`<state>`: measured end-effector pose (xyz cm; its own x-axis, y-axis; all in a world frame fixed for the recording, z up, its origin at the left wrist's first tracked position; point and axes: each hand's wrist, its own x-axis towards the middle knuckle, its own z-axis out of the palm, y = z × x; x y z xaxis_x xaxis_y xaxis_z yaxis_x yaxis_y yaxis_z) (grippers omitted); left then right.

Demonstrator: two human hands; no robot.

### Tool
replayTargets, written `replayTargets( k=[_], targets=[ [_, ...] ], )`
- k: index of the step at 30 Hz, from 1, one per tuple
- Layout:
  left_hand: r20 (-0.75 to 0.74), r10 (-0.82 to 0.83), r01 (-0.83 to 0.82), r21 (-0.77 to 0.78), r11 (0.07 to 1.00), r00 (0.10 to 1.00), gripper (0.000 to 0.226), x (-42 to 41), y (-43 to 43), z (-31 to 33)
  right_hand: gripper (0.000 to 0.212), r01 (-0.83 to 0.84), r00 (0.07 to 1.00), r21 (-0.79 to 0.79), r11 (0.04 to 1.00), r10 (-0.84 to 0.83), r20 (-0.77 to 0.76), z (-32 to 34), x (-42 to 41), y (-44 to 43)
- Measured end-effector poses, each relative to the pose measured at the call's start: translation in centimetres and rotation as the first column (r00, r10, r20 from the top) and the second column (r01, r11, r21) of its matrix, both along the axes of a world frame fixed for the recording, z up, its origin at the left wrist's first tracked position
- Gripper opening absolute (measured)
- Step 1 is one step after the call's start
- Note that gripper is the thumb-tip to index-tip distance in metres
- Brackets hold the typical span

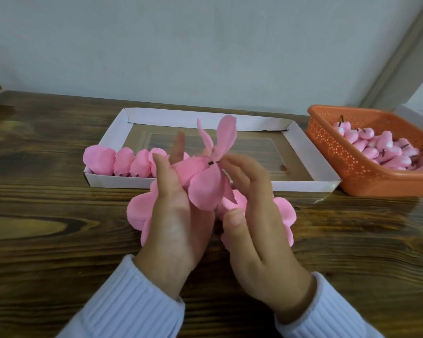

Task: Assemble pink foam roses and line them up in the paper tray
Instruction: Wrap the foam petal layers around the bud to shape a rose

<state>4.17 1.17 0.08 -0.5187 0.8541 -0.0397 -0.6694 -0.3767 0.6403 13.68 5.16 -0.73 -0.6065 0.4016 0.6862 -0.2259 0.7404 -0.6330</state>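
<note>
My left hand (174, 215) grips a pink foam rose bud (188, 170) with a short dark stem at its tip. A pink petal piece (206, 189) is threaded on that stem, its lobes spreading up and down. The fingertips of my right hand (252, 215) touch the petal piece next to the stem. Under both hands a stack of flat pink petal pieces (283, 213) lies on the table. The white paper tray (300, 147) stands behind, with several finished roses (122, 161) lined up along its near left side.
An orange perforated basket (352, 164) at the right holds several pink buds (386, 152) with dark stems. The wooden table (47, 215) meets a pale wall behind. A white box edge (418, 118) shows behind the basket.
</note>
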Motion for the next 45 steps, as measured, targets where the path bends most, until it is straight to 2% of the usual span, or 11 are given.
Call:
replayTargets(
  k=[4,13,16,19,21,23,25,27,36,40,45],
  targets=[
    [0.193,-0.235,0.249,-0.049,0.967,0.953,0.074,-0.3,0.0,-0.3,0.052,0.029,0.999,0.109,0.994,-0.031,0.016,0.1,0.2,-0.1],
    [0.104,-0.388,0.378,0.104,0.920,0.916,0.056,0.2,-0.8,-1.0,0.060,0.072,0.991,0.074,0.995,-0.080,0.108,-0.4,0.2,-0.3],
    [0.128,-0.334,0.330,0.053,0.943,0.934,0.055,0.3,-0.5,-1.5,0.043,0.126,0.992,0.005,0.992,-0.126,0.016,-0.3,0.1,-0.4],
    [0.240,-0.339,0.335,0.062,0.940,0.910,0.023,-0.1,-0.4,-2.1,0.028,0.288,0.948,-0.028,0.957,-0.289,-0.137,-0.1,0.0,0.2],
    [0.167,-0.317,0.321,0.005,0.947,0.934,0.042,0.4,-0.8,-2.7,0.018,0.356,0.916,-0.055,0.933,-0.360,-0.178,0.1,0.2,0.6],
    [0.084,-0.266,0.253,0.143,0.957,0.960,0.019,0.8,-0.5,-2.4,0.014,0.360,0.906,-0.117,0.926,-0.377,-0.194,0.2,0.3,0.7],
    [0.026,-0.293,0.290,0.080,0.954,0.956,0.055,1.0,-0.3,-1.9,0.011,0.315,0.915,-0.193,0.929,-0.351,-0.199,0.2,0.4,0.7],
    [-0.139,-0.213,0.215,-0.007,0.977,0.967,0.053,1.2,-0.4,-1.7,0.007,0.260,0.925,-0.269,0.927,-0.319,-0.205,0.2,0.4,0.7],
    [-0.157,-0.121,0.118,-0.027,0.993,0.980,0.059,1.1,0.0,-1.7,0.012,0.069,0.976,-0.451,0.890,-0.154,-0.155,0.5,0.5,1.3],
    [-0.406,0.054,-0.076,-0.039,0.996,0.912,0.084,0.9,0.1,-1.2,0.017,0.058,0.979,-0.504,0.862,-0.147,-0.139,0.4,0.7,1.5],
    [-0.561,0.207,-0.173,0.114,0.978,0.802,0.060,0.5,-0.3,-0.8,0.016,-0.102,0.986,-0.707,0.700,-0.020,-0.163,0.6,0.5,1.3]
  ],
)
